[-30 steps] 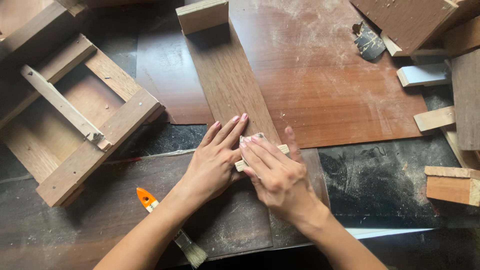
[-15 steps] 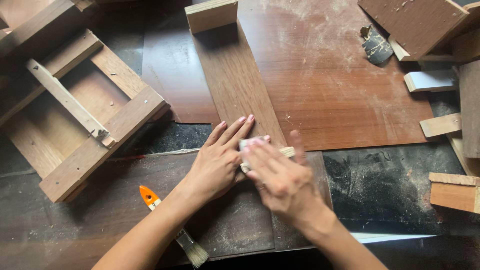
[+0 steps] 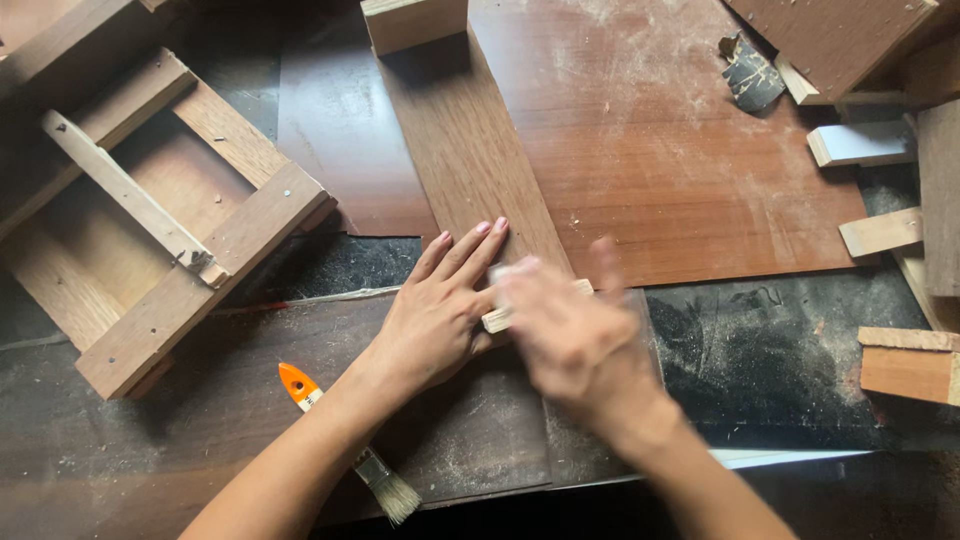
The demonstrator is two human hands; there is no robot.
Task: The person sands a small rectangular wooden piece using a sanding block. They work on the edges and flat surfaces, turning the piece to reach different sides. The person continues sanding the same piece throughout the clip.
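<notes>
Dusty and dark, the worn workbench top (image 3: 790, 370) is strewn with sawdust and offcuts; a large sheet of reddish-brown wood veneer (image 3: 680, 150) lies across its far half, pale dust smeared over the grain; a long narrow strip of browner veneer (image 3: 460, 140) runs from the far edge down toward the person, a thick pale wooden block (image 3: 412, 22) resting on its far end. At the left lies a slatted wooden frame (image 3: 150, 230) of rough planks with nail heads showing; at the right edge sit several short wooden offcuts (image 3: 905, 365), square-cut and pale on their ends. Near the person's left forearm lies a small paintbrush with an orange handle and pale bristles (image 3: 345, 445).

Open bench shows between the frame and the strip, and more to the right of the hands, dark and gritty.

The left hand (image 3: 435, 315) lies flat, palm down, fingers straight and slightly spread, pressing on the strip's near end; the right hand (image 3: 575, 340) is blurred; its fingers seem curled over a small pale wooden block (image 3: 497, 320) that peeks out between the two hands on the strip, though how tightly they close I cannot tell.
</notes>
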